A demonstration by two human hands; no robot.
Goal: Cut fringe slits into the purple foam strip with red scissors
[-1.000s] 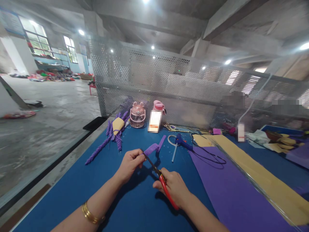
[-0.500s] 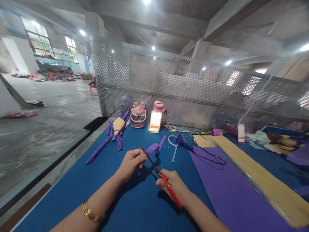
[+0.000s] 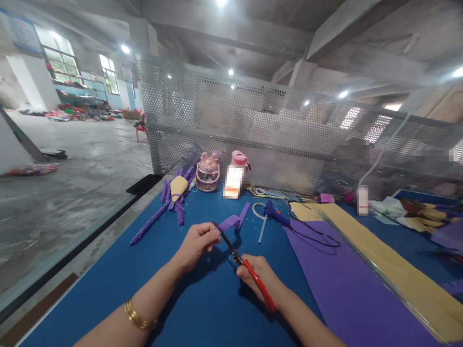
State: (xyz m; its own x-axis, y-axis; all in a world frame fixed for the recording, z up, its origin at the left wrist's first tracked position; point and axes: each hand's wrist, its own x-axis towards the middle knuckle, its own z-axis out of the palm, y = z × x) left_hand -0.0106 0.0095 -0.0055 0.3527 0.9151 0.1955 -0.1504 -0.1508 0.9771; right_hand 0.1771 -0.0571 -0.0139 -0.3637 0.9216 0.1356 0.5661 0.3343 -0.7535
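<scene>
My left hand (image 3: 200,244) pinches one end of a purple strip (image 3: 230,222) between thumb and fingers. The strip bends and its far end rises to the right over the blue tabletop (image 3: 144,289). Red-handled scissors (image 3: 257,283) are gripped in my right hand (image 3: 258,272). Their dark blades point up and left, with the tips at the strip beside my left fingertips. Whether the blades are parted cannot be made out.
Beyond my hands lie a blue glue gun (image 3: 275,212) with a looped cord and a tape roll (image 3: 259,210). Purple sheet (image 3: 336,270) and yellow sheet (image 3: 383,260) cover the right side. Purple flower stems (image 3: 154,230) and a pink bottle (image 3: 208,173) stand back left.
My right hand and the scissor handles have shifted very slightly to the right. The left hand and the strip look nearly the same.
</scene>
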